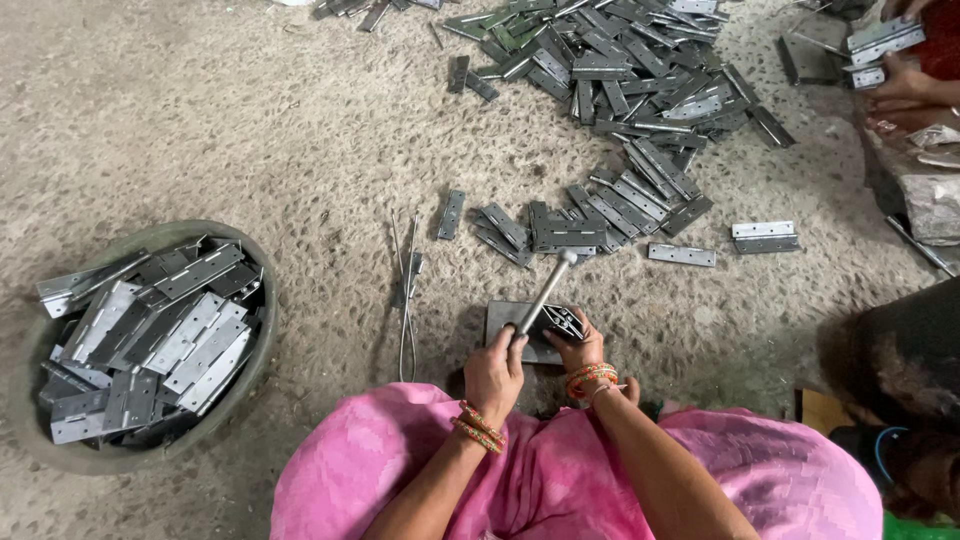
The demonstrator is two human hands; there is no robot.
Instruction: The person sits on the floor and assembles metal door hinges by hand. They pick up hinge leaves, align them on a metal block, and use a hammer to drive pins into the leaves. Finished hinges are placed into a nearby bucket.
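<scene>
Gripping: left hand (pixel 493 368) wrapped tight round the handle of a small hammer (pixel 545 292), whose head points up toward one o'clock.
Pinching: right hand (pixel 580 345) has its fingers pressed onto a dark hinge (pixel 562 320), pinning it flat.
Block: the hinge sits on a dark metal block (pixel 505 318) on the floor, dead centre, just ahead of the pink-clad knees.
Hammer head: hanging above the near edge of the hinges at twelve o'clock, clear of the block.
Pile: a wide spread of grey hinges (pixel 620 90) from twelve round to two o'clock, thinning toward the block.
Basin: at nine o'clock a round basin (pixel 262 300) heaped with lighter metal hinges.
Rods: thin wire rods (pixel 407 290) lie on the floor at ten o'clock, near the block.
Neighbour: another person's hands (pixel 900 80) at two o'clock, holding pale hinges.
</scene>
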